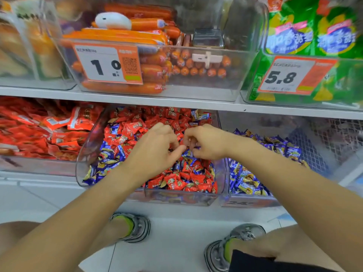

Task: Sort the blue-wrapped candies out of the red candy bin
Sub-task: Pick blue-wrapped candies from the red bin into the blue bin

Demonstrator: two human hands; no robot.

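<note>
Sorting is underway, far from finished as far as I can judge. Both hands are down in the middle of the red candy bin [84, 150]. Left hand [155, 148] has its fingers [177, 151] curled into the pile, but whether they hold a candy cannot be told; the tips are buried. Right hand [204, 142] has its fingers [189, 139] pinched together just beside the left ones, apparently on a blue-wrapped piece right under them, though the wrapper is mostly hidden.

Blue-wrapped candies [107, 156] remain in number: a thick patch left of and below the left fingers, more under both hands, a few [200, 115] at the back beyond the right fingers. Red candies [176, 182] lie in front.

Blue candy bin [253, 203], right of the right hand, looks like the destination; it holds blue ones only.
</note>
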